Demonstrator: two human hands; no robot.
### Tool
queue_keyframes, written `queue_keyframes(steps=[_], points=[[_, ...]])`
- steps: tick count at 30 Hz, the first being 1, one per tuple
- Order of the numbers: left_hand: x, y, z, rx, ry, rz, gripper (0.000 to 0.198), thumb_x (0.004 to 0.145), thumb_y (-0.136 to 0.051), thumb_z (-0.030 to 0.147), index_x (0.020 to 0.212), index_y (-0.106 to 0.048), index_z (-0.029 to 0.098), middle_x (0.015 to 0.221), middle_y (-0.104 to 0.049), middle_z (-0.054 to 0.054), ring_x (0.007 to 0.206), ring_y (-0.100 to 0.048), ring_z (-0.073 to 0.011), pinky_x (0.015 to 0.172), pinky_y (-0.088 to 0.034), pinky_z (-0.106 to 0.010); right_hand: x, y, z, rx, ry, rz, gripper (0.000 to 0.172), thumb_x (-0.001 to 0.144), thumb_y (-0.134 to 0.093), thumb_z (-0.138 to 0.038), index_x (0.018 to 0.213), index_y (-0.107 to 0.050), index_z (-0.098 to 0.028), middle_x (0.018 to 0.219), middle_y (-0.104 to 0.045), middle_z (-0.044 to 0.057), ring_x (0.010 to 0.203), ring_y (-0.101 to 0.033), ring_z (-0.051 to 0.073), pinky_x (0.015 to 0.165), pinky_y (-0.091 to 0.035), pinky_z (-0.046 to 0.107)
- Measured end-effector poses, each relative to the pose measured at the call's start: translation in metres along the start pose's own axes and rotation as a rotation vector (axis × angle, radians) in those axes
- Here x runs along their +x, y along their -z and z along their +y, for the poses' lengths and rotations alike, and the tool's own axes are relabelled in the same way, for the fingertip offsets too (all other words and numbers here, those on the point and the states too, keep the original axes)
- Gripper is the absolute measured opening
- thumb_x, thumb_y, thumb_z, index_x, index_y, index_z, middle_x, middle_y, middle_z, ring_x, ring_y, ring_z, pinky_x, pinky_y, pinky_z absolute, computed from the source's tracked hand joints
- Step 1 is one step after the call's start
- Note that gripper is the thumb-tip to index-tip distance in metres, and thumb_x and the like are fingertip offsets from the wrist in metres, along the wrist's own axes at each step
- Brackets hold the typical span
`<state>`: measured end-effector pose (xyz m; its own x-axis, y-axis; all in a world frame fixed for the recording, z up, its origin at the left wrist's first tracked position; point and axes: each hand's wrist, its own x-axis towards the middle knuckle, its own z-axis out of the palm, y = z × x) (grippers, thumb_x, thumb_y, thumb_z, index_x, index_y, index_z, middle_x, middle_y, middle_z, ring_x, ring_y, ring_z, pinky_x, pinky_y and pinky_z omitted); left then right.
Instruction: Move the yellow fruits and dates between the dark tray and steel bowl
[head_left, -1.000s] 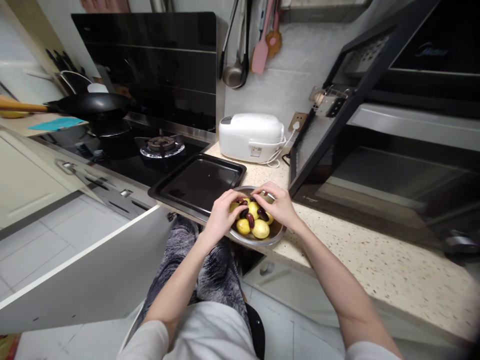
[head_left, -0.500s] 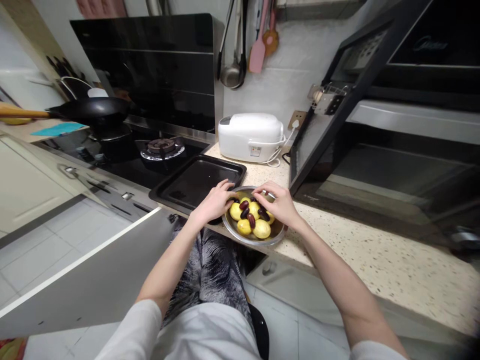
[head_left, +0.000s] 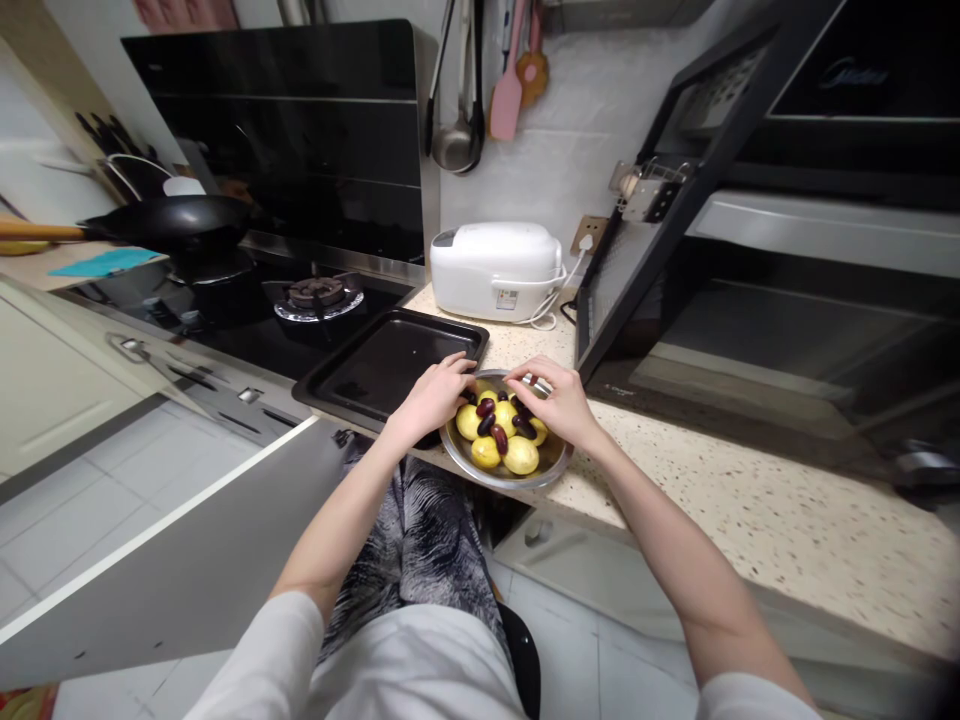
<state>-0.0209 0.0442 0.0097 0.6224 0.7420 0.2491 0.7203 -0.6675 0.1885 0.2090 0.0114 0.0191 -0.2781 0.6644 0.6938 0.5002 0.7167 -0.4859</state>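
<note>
A round metal bowl (head_left: 504, 482) sits at the front of the counter. Inside lie several smooth yellow, roundish pieces (head_left: 520, 456), perhaps small potatoes or fruit; I cannot tell which. On top of them are several dark red, oblong grape-like fruits (head_left: 499, 438). My left hand (head_left: 437, 396) is curled over the bowl's left rim, with its fingertips partly hidden. Across from it, my right hand (head_left: 556, 402) reaches over the right rim, thumb and fingers drawn together above the fruit. What lies between those fingertips is too small to name.
A black baking tray (head_left: 390, 362) lies left of the bowl, beside the gas burner (head_left: 317, 293). Behind stands a white rice cooker (head_left: 495, 270) with its cord. A black oven (head_left: 795, 330) borders the right. One cabinet door (head_left: 187, 540) juts out beside my legs.
The view has shifted slightly. Both hands remain at the bowl's two sides, with only small finger movements, and the fruits lie nearly as before.
</note>
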Motion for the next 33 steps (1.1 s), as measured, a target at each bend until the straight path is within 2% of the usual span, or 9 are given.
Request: queue_keyframes(steps=[4,7,10,12,23,33], points=[[0.001,0.001,0.003,-0.099,0.016,0.193,0.012,0.093,-0.065,0.011,0.102,-0.072,0.015,0.143,-0.063,-0.015,0.146,-0.048,-0.0345,0.118,-0.047,-0.053,0.0,0.0,0.0,-0.001,-0.004,0.005,0.01,0.092,-0.068,-0.018,0.084,-0.072,-0.022,0.084,-0.075,0.003,0.082,-0.068,0.02,0.082,-0.056,0.035],[0.005,0.002,0.006,-0.186,-0.087,0.281,0.014,0.094,-0.064,0.012,0.105,-0.071,0.017,0.145,-0.06,-0.014,0.146,-0.047,-0.0326,0.12,-0.045,-0.055,0.0,0.0,0.001,0.011,-0.011,-0.01,0.009,0.093,-0.068,-0.019,0.086,-0.073,-0.022,0.086,-0.075,0.003,0.084,-0.069,0.021,0.084,-0.056,0.036],[0.008,0.001,0.008,-0.212,-0.205,0.246,0.017,0.095,-0.062,0.011,0.107,-0.071,0.019,0.148,-0.058,-0.014,0.151,-0.042,-0.0331,0.121,-0.042,-0.059,-0.001,0.001,0.002,0.022,-0.021,-0.013,0.009,0.093,-0.068,-0.019,0.087,-0.073,-0.023,0.088,-0.075,0.003,0.085,-0.069,0.021,0.085,-0.056,0.037],[0.008,0.0,0.008,-0.218,-0.234,0.214,0.018,0.096,-0.061,0.012,0.109,-0.072,0.019,0.148,-0.057,-0.013,0.152,-0.039,-0.0336,0.121,-0.041,-0.06,-0.001,0.001,0.002,0.026,-0.019,-0.006,0.008,0.092,-0.068,-0.018,0.088,-0.073,-0.023,0.088,-0.075,0.003,0.086,-0.069,0.021,0.085,-0.056,0.036],[0.006,-0.002,0.006,-0.246,-0.237,0.236,0.016,0.098,-0.062,0.016,0.108,-0.073,0.02,0.145,-0.06,-0.013,0.15,-0.043,-0.0335,0.12,-0.042,-0.058,0.0,0.001,0.002,0.042,-0.021,-0.014,0.009,0.092,-0.068,-0.017,0.088,-0.073,-0.023,0.088,-0.076,0.003,0.087,-0.069,0.021,0.084,-0.056,0.037],[0.008,-0.009,0.009,-0.204,-0.186,0.203,0.021,0.1,-0.06,0.019,0.109,-0.078,0.021,0.144,-0.06,-0.014,0.15,-0.043,-0.0332,0.118,-0.044,-0.058,0.0,0.001,0.003,0.03,-0.036,-0.015,0.008,0.093,-0.068,-0.02,0.087,-0.073,-0.023,0.089,-0.076,0.003,0.087,-0.069,0.021,0.086,-0.056,0.037]])
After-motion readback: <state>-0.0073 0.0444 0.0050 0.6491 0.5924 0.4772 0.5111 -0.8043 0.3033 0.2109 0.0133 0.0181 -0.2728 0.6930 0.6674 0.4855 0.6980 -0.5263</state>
